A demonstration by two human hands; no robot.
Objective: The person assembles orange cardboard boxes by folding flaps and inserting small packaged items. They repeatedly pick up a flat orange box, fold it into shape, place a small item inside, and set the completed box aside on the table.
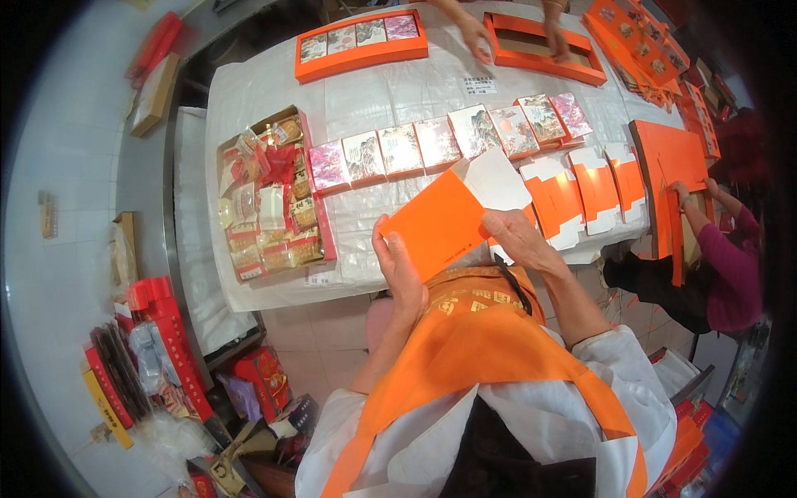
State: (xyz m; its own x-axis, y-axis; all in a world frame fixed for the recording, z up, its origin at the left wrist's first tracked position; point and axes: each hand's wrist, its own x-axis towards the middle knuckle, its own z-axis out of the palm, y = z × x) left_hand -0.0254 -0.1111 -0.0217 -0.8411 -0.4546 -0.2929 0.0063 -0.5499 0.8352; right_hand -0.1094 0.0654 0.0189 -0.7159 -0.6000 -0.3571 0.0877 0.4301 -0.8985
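In front of my apron I hold an orange folding carton [436, 224] tilted, its white inner flaps [498, 178] standing out at the far end. My left hand [401, 264] closes on its left edge, thumb on the orange face. The fingers of my right hand [519, 239] grip the right side, near the flaps. Just beyond lies a row of small printed boxes [437, 143] with landscape and pink pictures. To the right of my right hand are several orange cartons with white flaps [556, 202], apparently unfilled, near the table's front edge.
On the left stands an open carton [322, 203] of wrapped pastries. Across the table, another person's hands [473, 37] are at an orange tray [544, 68]; a filled tray [362, 58] lies beside it. At right, a magenta-sleeved person [735, 241] handles a large orange box [672, 162].
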